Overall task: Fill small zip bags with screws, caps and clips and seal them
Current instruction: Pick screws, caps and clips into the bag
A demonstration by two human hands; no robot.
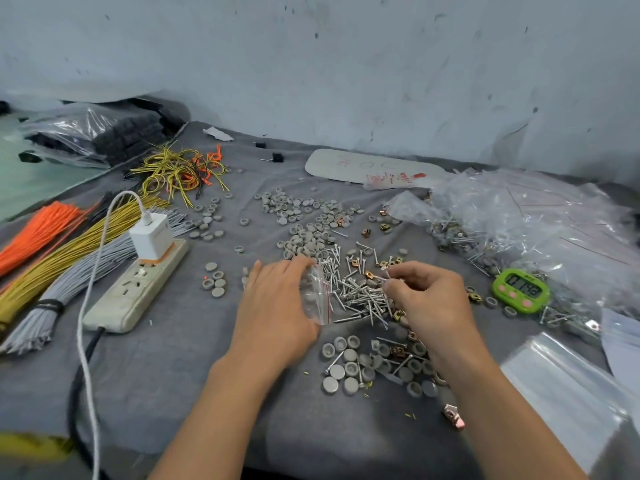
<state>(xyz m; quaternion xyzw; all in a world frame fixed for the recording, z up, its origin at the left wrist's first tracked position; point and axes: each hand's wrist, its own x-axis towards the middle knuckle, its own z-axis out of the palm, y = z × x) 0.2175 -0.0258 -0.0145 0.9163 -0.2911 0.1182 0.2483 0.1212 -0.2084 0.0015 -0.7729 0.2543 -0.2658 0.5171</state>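
Left grip (277, 306) holds a clear, red-striped zip bag (317, 296) beside shiny screws (360, 296).

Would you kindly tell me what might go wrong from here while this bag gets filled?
The right hand pinches screws beside the small zip bag that the left hand holds; its mouth looks narrow, so some may miss. Brass clips lie mixed into the screw pile, so the count could go wrong.

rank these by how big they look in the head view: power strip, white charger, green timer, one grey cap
1. power strip
2. green timer and white charger: look alike, not ranked
3. grey cap
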